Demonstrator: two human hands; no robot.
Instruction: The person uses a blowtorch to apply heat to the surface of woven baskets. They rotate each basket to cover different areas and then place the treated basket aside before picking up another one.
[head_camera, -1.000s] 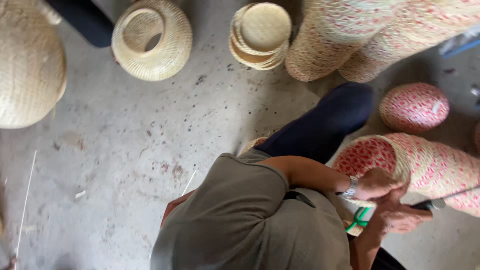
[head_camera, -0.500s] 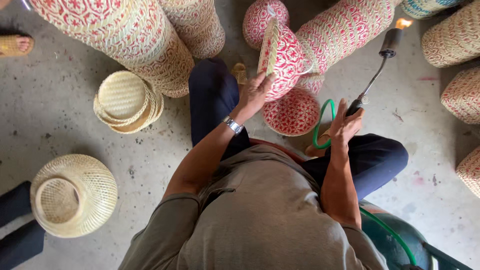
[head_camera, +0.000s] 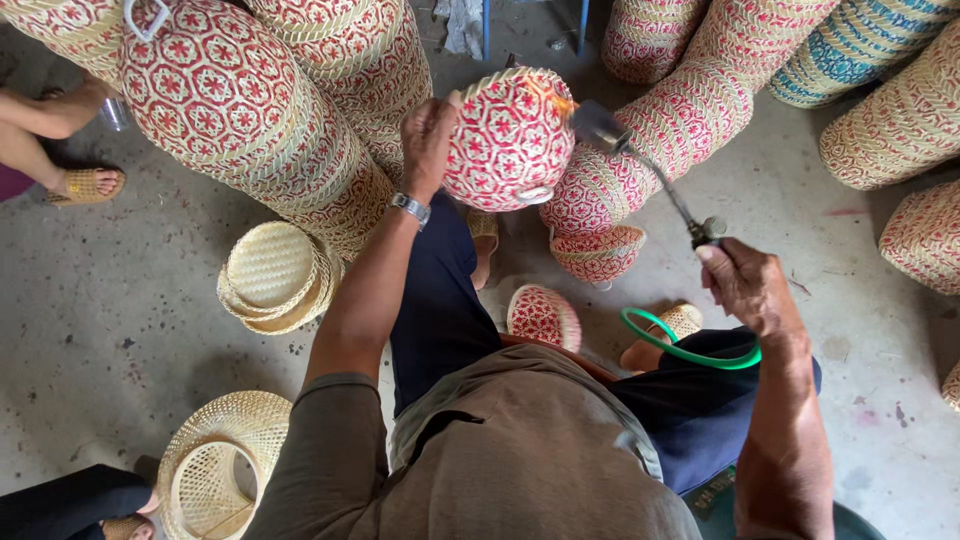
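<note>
My left hand (head_camera: 428, 140) grips the rim of a red-and-straw woven basket (head_camera: 510, 140) and holds it up in front of me, its round bottom turned toward the camera. My right hand (head_camera: 745, 285) is closed on the handle of a gas torch (head_camera: 650, 170). The torch's metal nozzle points at the basket's upper right edge, where a small flame shows. A green hose (head_camera: 690, 345) loops from the torch handle down past my knee. I am seated, with dark trousers and a wristwatch (head_camera: 410, 207) on the left wrist.
Tall stacks of red patterned baskets (head_camera: 250, 120) lie to the left and stacks (head_camera: 690, 110) behind. Plain straw lids (head_camera: 270, 275) and an open straw basket (head_camera: 215, 465) sit on the concrete floor at left. Another person's sandalled foot (head_camera: 85, 185) is at far left. Small basket halves (head_camera: 597, 250) rest near my feet.
The view has swung round and closer. My left hand has lifted the basket higher and turned its bottom up; the torch nozzle has come in against its edge.
</note>
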